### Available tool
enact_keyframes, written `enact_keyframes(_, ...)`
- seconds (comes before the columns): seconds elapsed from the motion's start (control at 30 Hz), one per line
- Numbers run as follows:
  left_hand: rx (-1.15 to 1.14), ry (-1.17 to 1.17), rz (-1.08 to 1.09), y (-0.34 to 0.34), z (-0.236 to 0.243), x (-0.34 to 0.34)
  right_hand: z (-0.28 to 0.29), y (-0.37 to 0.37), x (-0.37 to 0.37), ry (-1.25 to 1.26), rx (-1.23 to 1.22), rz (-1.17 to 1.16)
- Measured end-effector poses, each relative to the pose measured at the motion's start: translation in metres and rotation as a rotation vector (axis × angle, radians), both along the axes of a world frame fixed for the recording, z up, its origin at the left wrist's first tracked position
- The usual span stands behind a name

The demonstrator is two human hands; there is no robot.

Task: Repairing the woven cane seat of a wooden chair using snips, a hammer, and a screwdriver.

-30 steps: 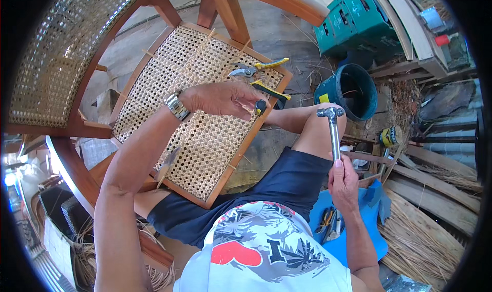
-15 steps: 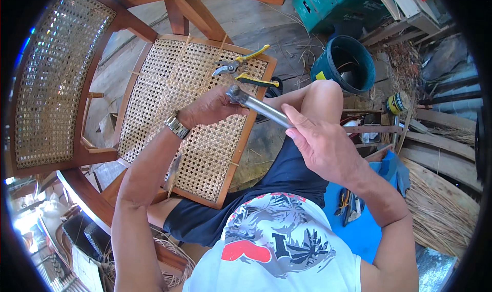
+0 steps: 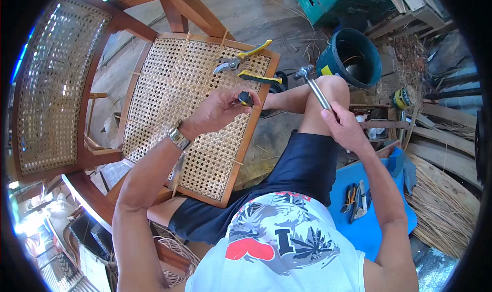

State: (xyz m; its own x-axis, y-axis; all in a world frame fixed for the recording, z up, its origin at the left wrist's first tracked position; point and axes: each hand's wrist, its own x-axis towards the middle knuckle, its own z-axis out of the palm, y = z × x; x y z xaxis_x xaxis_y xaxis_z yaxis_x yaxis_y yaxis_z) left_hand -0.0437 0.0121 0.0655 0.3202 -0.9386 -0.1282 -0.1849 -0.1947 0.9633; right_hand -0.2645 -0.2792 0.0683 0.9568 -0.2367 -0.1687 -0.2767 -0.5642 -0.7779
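Observation:
My left hand (image 3: 215, 112) grips a short black-and-yellow tool handle (image 3: 246, 99), seen end-on, over the woven cane seat panel (image 3: 164, 102) in its wooden frame, near the right rail. My right hand (image 3: 344, 125) holds a steel hammer (image 3: 316, 91), its head raised to the right of the panel, apart from the tool handle. Just above my left hand, pruning shears (image 3: 237, 63) with yellow grips and pliers-like yellow-and-black handles (image 3: 259, 78) lie on the panel. Thin pegs of cane stick up along the panel's edges; the tool's tip is hidden by my fingers.
A wooden chair (image 3: 97, 10) with cane back is at left. Green crates (image 3: 338, 5), a teal bucket (image 3: 333, 56) and a small tin (image 3: 404, 98) are at upper right. A blue sheet (image 3: 382, 215) with hand tools (image 3: 354, 200) and cane strips (image 3: 443, 210) lie at right.
My right hand first swung the hammer leftward onto the tool in my left hand, then drew it back up and right. The tool handle's end shows again.

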Motion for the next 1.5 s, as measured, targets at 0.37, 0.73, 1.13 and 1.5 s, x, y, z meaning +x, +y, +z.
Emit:
enact_keyframes(0.37,-0.053,-0.051,0.346,0.000,-0.017,-0.039,-0.024,-0.011,0.003,0.108,0.278,-0.038)
enact_keyframes(0.73,-0.037,0.043,-0.156,-0.035,-0.024,0.009,-0.024,0.001,0.005,0.060,0.383,-0.087)
enact_keyframes(1.13,-0.526,0.351,0.768,-0.018,0.071,0.011,-0.016,-0.005,0.000,0.115,0.448,-0.104)
enact_keyframes(1.5,-0.147,0.615,0.621,-0.001,-0.008,0.030,-0.061,0.073,0.042,-0.078,0.658,-0.497)
